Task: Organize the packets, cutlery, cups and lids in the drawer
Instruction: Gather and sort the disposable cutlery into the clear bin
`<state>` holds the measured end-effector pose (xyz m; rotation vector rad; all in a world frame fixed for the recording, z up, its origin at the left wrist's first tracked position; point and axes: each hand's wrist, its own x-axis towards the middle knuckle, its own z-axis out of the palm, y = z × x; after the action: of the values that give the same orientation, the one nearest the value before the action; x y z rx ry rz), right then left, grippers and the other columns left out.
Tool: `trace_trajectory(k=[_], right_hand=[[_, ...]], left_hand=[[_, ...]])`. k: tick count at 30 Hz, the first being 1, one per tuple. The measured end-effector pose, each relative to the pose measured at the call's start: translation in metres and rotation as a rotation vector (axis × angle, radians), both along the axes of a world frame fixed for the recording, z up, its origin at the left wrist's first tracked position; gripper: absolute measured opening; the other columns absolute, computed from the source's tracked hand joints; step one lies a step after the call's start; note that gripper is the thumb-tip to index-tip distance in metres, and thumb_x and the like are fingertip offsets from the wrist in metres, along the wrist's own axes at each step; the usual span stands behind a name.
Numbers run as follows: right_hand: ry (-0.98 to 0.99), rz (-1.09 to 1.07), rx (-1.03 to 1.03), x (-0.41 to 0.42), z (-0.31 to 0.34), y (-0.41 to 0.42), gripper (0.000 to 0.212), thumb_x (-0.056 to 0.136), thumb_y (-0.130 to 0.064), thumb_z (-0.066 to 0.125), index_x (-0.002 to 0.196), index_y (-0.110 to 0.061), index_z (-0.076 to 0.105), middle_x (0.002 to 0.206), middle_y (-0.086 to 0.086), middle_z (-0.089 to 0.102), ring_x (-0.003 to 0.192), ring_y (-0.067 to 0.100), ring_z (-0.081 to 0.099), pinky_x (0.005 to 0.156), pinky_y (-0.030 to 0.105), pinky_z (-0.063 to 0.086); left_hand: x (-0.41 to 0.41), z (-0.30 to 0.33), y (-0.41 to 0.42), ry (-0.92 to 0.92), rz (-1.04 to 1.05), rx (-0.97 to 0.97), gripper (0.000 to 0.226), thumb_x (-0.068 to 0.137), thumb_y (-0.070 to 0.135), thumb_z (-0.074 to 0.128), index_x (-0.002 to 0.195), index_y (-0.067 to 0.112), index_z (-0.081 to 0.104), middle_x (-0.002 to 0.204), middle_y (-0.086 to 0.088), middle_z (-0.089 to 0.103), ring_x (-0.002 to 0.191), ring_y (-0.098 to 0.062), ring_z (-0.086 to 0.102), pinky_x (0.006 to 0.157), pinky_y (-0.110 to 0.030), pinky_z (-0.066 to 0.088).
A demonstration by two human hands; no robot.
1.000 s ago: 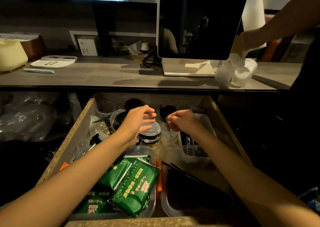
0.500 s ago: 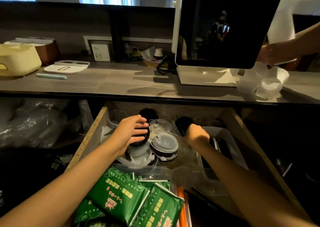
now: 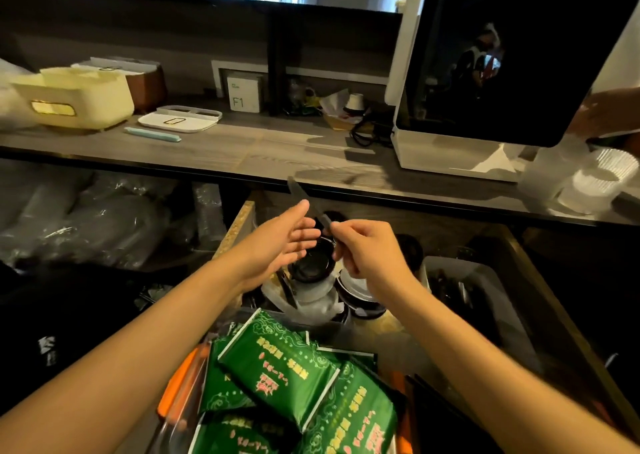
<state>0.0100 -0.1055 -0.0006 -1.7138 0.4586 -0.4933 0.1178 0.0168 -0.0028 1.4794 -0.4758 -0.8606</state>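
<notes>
Frame centre, above open wooden drawer (image 3: pixel 239 225): right hand (image 3: pixel 367 251) pinching thin dark plastic knife (image 3: pixel 304 199), blade angled up-left. Left hand (image 3: pixel 280 242) spread, fingers straight, just beside. Black round lids (image 3: pixel 313 266) below; green packets (image 3: pixel 277 367) lower centre.

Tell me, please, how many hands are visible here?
3: the left hand open above the drawer, the right hand beside it pinching a dark utensil, and another person's hand at the right edge.

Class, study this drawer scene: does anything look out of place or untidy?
Yes. The lids at the drawer's back lie in a jumbled, tilted heap, and the green packets overlap askew. The right hand pinches a thin dark utensil raised above them.
</notes>
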Motion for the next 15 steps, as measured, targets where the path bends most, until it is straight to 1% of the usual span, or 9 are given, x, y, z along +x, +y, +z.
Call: trace_trajectory(k=[1, 3, 4, 6, 8, 10, 12, 13, 15], right_hand=[[-0.012, 0.061, 0.049, 0.004, 0.003, 0.012, 0.033, 0.097, -0.014, 0.056, 0.066, -0.004, 0.065, 0.049, 0.008, 0.052, 0.033, 0.010, 0.036, 0.036, 0.017, 0.025], [0.010, 0.163, 0.104, 0.013, 0.003, 0.029, 0.032, 0.098, -0.017, 0.056, 0.070, -0.004, 0.066, 0.055, 0.011, 0.055, 0.037, 0.012, 0.042, 0.036, 0.017, 0.031], [0.046, 0.192, 0.125, 0.018, -0.001, 0.033, 0.032, 0.098, -0.019, 0.057, 0.072, -0.003, 0.066, 0.059, 0.012, 0.058, 0.040, 0.015, 0.047, 0.039, 0.018, 0.036], [0.145, 0.165, 0.126, 0.028, -0.011, 0.035, 0.033, 0.095, -0.019, 0.059, 0.075, 0.006, 0.068, 0.063, 0.016, 0.060, 0.048, 0.022, 0.055, 0.051, 0.028, 0.051], [0.274, 0.082, 0.015, 0.039, -0.028, 0.030, 0.033, 0.091, -0.018, 0.060, 0.077, 0.011, 0.068, 0.063, 0.018, 0.063, 0.056, 0.030, 0.062, 0.068, 0.044, 0.058], [0.419, 0.056, -0.203, 0.047, -0.043, 0.026, 0.035, 0.089, -0.023, 0.059, 0.073, 0.008, 0.066, 0.067, 0.020, 0.067, 0.064, 0.035, 0.066, 0.073, 0.050, 0.059], [0.541, 0.070, -0.362, 0.052, -0.053, 0.026, 0.037, 0.090, -0.030, 0.059, 0.073, 0.002, 0.063, 0.071, 0.018, 0.066, 0.070, 0.033, 0.066, 0.068, 0.042, 0.056], [0.578, 0.068, -0.423, 0.054, -0.057, 0.026, 0.036, 0.092, -0.031, 0.057, 0.073, -0.001, 0.061, 0.071, 0.015, 0.064, 0.071, 0.032, 0.064, 0.064, 0.037, 0.052], [0.600, 0.080, -0.515, 0.059, -0.059, 0.030, 0.033, 0.094, -0.029, 0.054, 0.071, -0.005, 0.058, 0.070, 0.011, 0.061, 0.073, 0.032, 0.065, 0.064, 0.035, 0.051]], left_hand=[[-0.002, -0.001, 0.002, 0.016, 0.006, -0.034, 0.052, 0.105, 0.049, 0.035, 0.139, 0.013, 0.051, 0.135, -0.006, 0.061, 0.120, -0.016, 0.061, 0.106, -0.033, 0.045], [-0.002, -0.001, 0.009, -0.001, 0.083, -0.105, 0.040, 0.108, 0.040, 0.034, 0.128, 0.019, 0.061, 0.128, -0.005, 0.065, 0.102, -0.011, 0.068, 0.082, -0.027, 0.052], [0.000, -0.001, 0.014, -0.005, 0.141, -0.132, 0.038, 0.109, 0.036, 0.032, 0.121, 0.019, 0.064, 0.124, -0.005, 0.067, 0.101, -0.014, 0.069, 0.075, -0.027, 0.052], [0.008, -0.002, 0.025, 0.053, 0.294, -0.185, 0.041, 0.110, 0.031, 0.030, 0.106, 0.015, 0.068, 0.113, -0.007, 0.070, 0.107, -0.022, 0.068, 0.081, -0.034, 0.055], [0.022, -0.004, 0.037, 0.139, 0.464, -0.243, 0.042, 0.110, 0.028, 0.033, 0.091, 0.010, 0.065, 0.092, -0.010, 0.072, 0.088, -0.023, 0.071, 0.083, -0.042, 0.057], [0.033, -0.008, 0.047, 0.208, 0.574, -0.264, 0.040, 0.109, 0.028, 0.035, 0.085, 0.008, 0.060, 0.064, -0.006, 0.066, 0.055, -0.018, 0.066, 0.062, -0.036, 0.062], [0.036, -0.013, 0.054, 0.256, 0.616, -0.248, 0.037, 0.109, 0.027, 0.036, 0.088, 0.007, 0.058, 0.049, -0.002, 0.052, 0.037, -0.013, 0.051, 0.044, -0.027, 0.054], [0.037, -0.016, 0.056, 0.280, 0.618, -0.247, 0.036, 0.109, 0.026, 0.036, 0.089, 0.006, 0.058, 0.050, -0.002, 0.047, 0.035, -0.012, 0.046, 0.041, -0.025, 0.052], [0.038, -0.022, 0.057, 0.320, 0.598, -0.246, 0.037, 0.110, 0.025, 0.035, 0.089, 0.005, 0.057, 0.056, -0.004, 0.042, 0.035, -0.011, 0.043, 0.041, -0.024, 0.052]])
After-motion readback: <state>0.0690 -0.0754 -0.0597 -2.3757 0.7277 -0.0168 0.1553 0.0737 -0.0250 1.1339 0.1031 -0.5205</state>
